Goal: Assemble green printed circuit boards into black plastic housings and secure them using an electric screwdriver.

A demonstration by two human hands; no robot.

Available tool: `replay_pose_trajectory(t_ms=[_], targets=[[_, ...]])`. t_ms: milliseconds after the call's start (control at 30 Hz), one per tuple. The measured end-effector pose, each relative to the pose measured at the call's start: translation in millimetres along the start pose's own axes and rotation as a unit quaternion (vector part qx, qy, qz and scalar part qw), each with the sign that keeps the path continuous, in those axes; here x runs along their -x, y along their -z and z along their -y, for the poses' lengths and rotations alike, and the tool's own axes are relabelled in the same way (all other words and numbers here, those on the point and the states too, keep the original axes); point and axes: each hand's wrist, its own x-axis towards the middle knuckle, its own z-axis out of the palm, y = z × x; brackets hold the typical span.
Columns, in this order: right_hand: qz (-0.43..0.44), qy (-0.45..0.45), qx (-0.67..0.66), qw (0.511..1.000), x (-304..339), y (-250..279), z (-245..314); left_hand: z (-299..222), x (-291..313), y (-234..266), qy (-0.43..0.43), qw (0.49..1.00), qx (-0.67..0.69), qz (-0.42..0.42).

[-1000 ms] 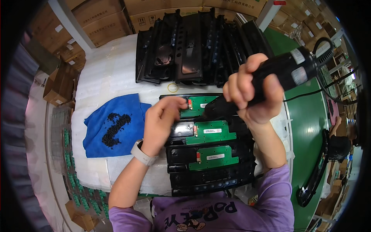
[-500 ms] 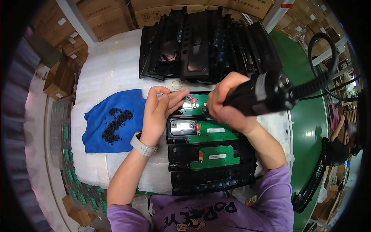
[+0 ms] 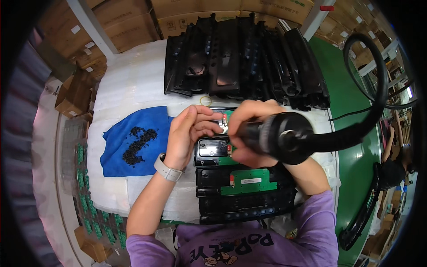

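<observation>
My right hand point(image 3: 244, 116) is wrapped around a black corded electric screwdriver point(image 3: 289, 135), which points down over the upper black panels. Its tip is hidden behind the hand. My left hand point(image 3: 187, 127) wears a pale watch and has its fingers apart, lying over the left end of the topmost panel point(image 3: 224, 108). That panel carries a green circuit board, mostly covered by my hands. Below it are a second panel point(image 3: 212, 148) with a board, a third with a green board point(image 3: 251, 181), and a bare black one point(image 3: 244, 210). Small black screws point(image 3: 138, 144) are heaped on a blue cloth point(image 3: 114, 155).
A large stack of black plastic panels point(image 3: 227, 58) covers the far side of the white padded table point(image 3: 133, 66). A yellow rubber band point(image 3: 205, 101) lies before it. The screwdriver's cable point(image 3: 380, 84) loops at the right above a green surface point(image 3: 351, 155). Cardboard boxes point(image 3: 195, 13) stand behind.
The screwdriver has swung toward me and left, now more upright over the upper panels, covering much of the second board. My left fingers have spread slightly and shifted right.
</observation>
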Motion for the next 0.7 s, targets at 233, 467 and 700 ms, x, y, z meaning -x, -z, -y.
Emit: replay_pose_trajectory(t_ms=[233, 467, 700], targets=[[-0.138, 0.073, -0.364, 0.918, 7, 5, 10, 6, 10, -22, 0.083, 0.976, 0.172, 0.101], [-0.138, 0.048, -0.37, 0.917, 9, -4, 2, 6, 19, -25, 0.116, 0.965, 0.175, 0.161], [-0.164, 0.083, -0.382, 0.906, 9, 17, 12, 6, 14, -20, 0.099, 0.984, 0.036, 0.141]])
